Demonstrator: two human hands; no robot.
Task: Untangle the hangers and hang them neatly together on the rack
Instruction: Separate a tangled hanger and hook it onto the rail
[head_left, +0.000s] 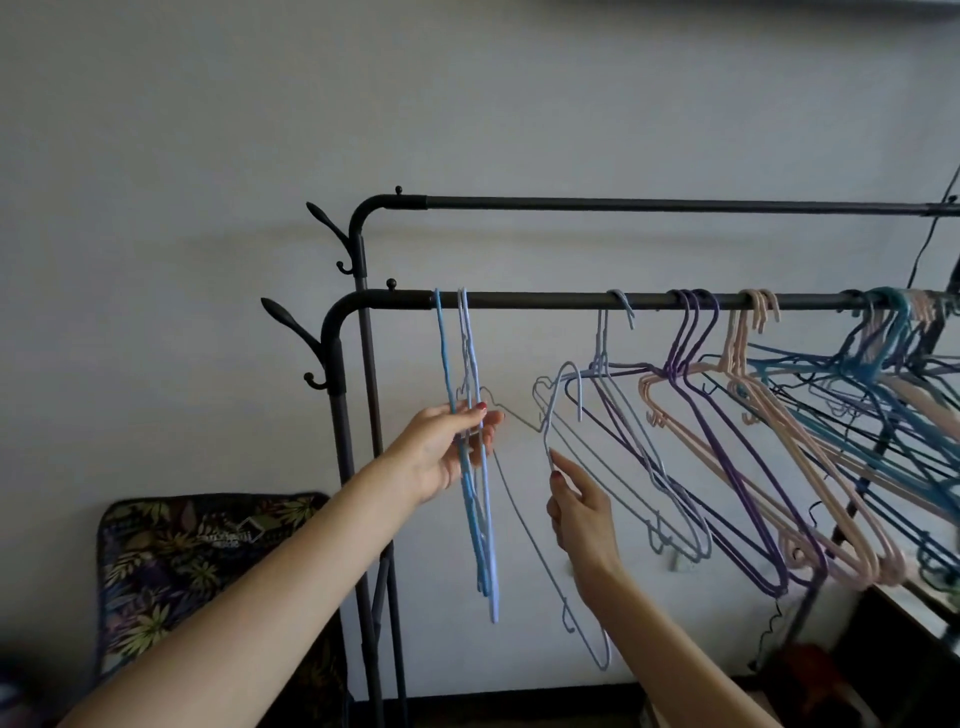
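A black clothes rack has a front rail (545, 300) and a higher rear rail (623, 203). Two or three blue and lilac hangers (480, 519) hang edge-on near the front rail's left end, and my left hand (447, 449) grips them partway down. My right hand (579, 506) pinches the neck of a loose pale blue hanger (558, 405), its hook up and off the rail. To the right hang a lilac hanger (623, 306), purple hangers (696, 322), pink hangers (753, 322) and a tangled teal and pink bunch (893, 332).
Coat hooks (291, 325) stick out from the rack's left posts. A leaf-patterned cushion (182, 571) leans against the wall at lower left. A dark cable (930, 239) runs down the wall at right, and dark furniture (904, 654) stands at lower right.
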